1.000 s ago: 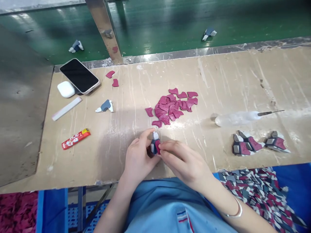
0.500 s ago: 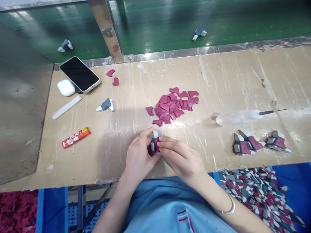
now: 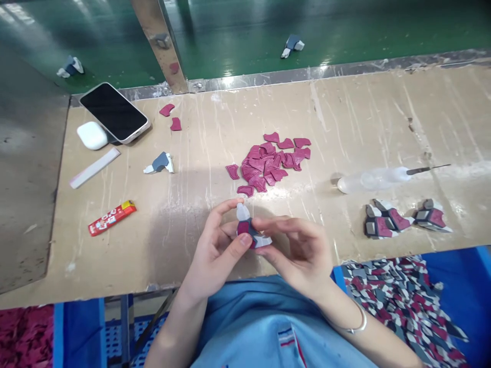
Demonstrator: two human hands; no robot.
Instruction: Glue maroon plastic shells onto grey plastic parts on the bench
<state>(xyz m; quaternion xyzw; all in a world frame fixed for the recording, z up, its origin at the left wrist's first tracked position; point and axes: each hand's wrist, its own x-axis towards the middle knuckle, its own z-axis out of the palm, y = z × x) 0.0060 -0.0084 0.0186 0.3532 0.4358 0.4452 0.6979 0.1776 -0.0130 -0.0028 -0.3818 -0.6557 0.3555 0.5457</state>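
Note:
Between my two hands is a small grey, white and maroon part (image 3: 244, 228), held just above the table near its front edge. My left hand (image 3: 219, 245) grips it from the left, thumb on its face and index finger at its pale top. Fingertips and thumb of my right hand (image 3: 297, 245) pinch its right side. Beyond the hands lies a pile of maroon pieces (image 3: 264, 166). Several assembled parts (image 3: 389, 220) with maroon patches rest at the right. A grey and white part (image 3: 160, 162) without visible maroon lies at the left.
A phone (image 3: 115, 112), white case (image 3: 92, 135), pale strip (image 3: 95, 167) and red packet (image 3: 112, 218) lie left. A clear bottle with thin tip (image 3: 374, 180) lies right. Below the table's edge are a bin of mixed parts (image 3: 406, 306) and maroon pieces (image 3: 26, 335). A metal panel (image 3: 28, 168) stands left.
The held part has been turned, showing its white lower end and a maroon face on the left. My right hand's fingers have spread and shifted right. The camera view has moved slightly.

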